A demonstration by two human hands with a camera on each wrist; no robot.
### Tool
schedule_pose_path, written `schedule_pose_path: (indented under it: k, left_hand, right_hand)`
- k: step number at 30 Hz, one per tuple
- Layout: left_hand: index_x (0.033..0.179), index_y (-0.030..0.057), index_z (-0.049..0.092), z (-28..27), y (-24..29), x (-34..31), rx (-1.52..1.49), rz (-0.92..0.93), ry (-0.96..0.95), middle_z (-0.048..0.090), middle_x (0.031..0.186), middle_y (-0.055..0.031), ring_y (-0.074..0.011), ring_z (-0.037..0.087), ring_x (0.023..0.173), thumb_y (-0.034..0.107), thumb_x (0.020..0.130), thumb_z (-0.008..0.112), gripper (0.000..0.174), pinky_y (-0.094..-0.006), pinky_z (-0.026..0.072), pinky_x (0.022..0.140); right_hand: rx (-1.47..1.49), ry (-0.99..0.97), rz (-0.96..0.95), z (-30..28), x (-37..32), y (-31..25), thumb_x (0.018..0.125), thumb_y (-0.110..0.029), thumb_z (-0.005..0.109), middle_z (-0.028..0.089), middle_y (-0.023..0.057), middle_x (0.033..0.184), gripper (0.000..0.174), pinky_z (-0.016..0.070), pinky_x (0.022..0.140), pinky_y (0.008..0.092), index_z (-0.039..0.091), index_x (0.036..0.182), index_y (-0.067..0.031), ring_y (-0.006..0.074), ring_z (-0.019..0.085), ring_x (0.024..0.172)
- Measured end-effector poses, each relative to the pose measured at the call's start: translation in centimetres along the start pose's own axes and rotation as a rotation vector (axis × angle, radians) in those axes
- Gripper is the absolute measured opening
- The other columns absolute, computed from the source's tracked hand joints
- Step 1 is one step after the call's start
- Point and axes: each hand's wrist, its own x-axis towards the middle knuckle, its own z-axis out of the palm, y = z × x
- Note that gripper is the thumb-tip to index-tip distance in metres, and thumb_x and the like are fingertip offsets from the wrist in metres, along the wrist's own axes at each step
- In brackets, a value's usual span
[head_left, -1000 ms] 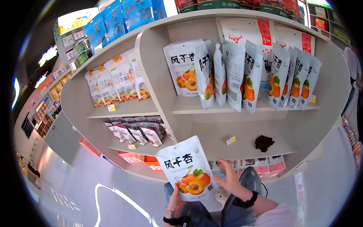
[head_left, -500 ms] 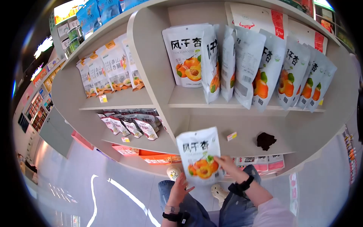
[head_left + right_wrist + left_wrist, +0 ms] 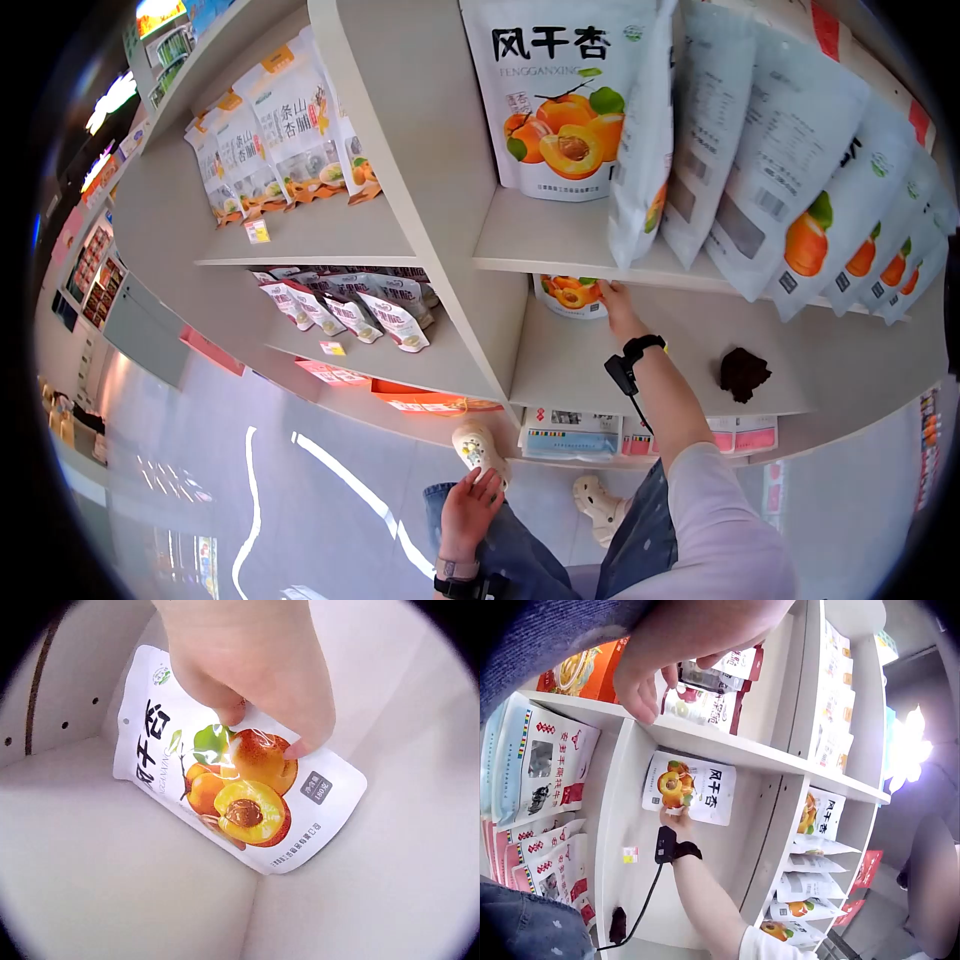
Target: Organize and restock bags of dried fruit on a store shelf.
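A white pouch of dried apricots (image 3: 247,802) with orange fruit printed on it stands in the lower right shelf compartment, by the divider. My right hand (image 3: 622,308) reaches in and grips it by its side edge, fingertips over the printed fruit. In the head view the shelf above hides its top; the left wrist view shows the pouch (image 3: 690,787) nearly whole. My left hand (image 3: 471,512) hangs palm up in front of my knee, holding nothing, its fingers loosely bent.
Matching apricot pouches (image 3: 560,110) line the shelf above. Left of the divider (image 3: 420,200) stand other snack pouches (image 3: 290,130) and small bags (image 3: 345,310). A dark brown lump (image 3: 744,374) and a price tag (image 3: 630,854) lie in the lower compartment. Packs (image 3: 570,432) sit beneath it.
The pouch has gone from in front of my body into the lower compartment, carried by my right hand. My left hand has let go and stays low. The head view has moved closer to the shelf.
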Motion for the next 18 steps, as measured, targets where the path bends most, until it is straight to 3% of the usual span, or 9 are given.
schedule_pose_path:
  k: [3,5,8,14,17,18]
  left_hand:
    - [0.111,0.0061,0.048,0.2,0.4,0.0,-0.011,-0.001,0.01,0.043,0.122,-0.0143,-0.0267,0.041,0.11,0.025,0.085,0.041,0.033,-0.0413,0.0302,0.094]
    - [0.106,0.0071,0.052,0.4,0.5,0.1,-0.004,0.0,0.034,0.045,0.119,-0.0138,-0.0257,0.043,0.107,0.026,0.083,0.044,0.031,-0.0403,0.032,0.093]
    - [0.107,0.008,0.052,0.4,0.9,0.2,-0.005,0.013,0.051,0.046,0.119,-0.0125,-0.0245,0.045,0.106,0.026,0.083,0.043,0.031,-0.0392,0.0335,0.091]
    - [0.11,0.0068,0.049,0.0,0.3,0.7,-0.003,0.018,-0.004,0.046,0.119,-0.0119,-0.0245,0.044,0.107,0.026,0.085,0.04,0.032,-0.0402,0.0321,0.092]
    - [0.11,0.0071,0.048,0.1,-0.4,0.8,0.0,0.013,-0.017,0.047,0.117,-0.0119,-0.0252,0.044,0.107,0.026,0.085,0.04,0.032,-0.04,0.0329,0.092]
    - [0.11,0.0071,0.048,0.1,-0.7,0.9,0.012,0.006,-0.026,0.047,0.117,-0.0119,-0.0254,0.045,0.107,0.026,0.085,0.04,0.032,-0.0401,0.0332,0.091]
  right_hand:
    - [0.225,0.024,0.064,0.6,2.1,0.5,0.083,-0.031,0.05,0.057,0.0028,0.098,0.03,0.0397,0.08,0.027,0.055,0.101,-0.0069,0.0136,0.052,0.092]
    - [0.127,0.089,-0.077,0.4,3.5,2.1,0.083,-0.029,0.05,0.056,0.0045,0.1,0.031,0.0394,0.081,0.0286,0.054,0.103,-0.0063,0.0161,0.052,0.093]
    - [0.033,0.207,-0.142,0.4,4.5,3.3,0.08,-0.025,0.052,0.056,0.0087,0.101,0.031,0.0401,0.081,0.0305,0.053,0.103,-0.0041,0.0195,0.052,0.094]
    - [-0.321,0.661,-0.103,1.2,4.4,4.2,0.076,-0.017,0.055,0.054,0.017,0.103,0.033,0.0414,0.081,0.0341,0.051,0.104,0.0003,0.0264,0.053,0.094]
    - [-0.407,0.509,0.027,2.3,0.0,2.0,0.074,-0.015,0.055,0.057,0.017,0.1,0.033,0.0423,0.079,0.035,0.052,0.103,0.0004,0.0291,0.055,0.092]
    - [-0.365,0.443,-0.072,2.4,-1.8,1.3,0.074,-0.014,0.055,0.057,0.0161,0.097,0.032,0.0429,0.078,0.0344,0.052,0.102,0.0001,0.0281,0.056,0.09]
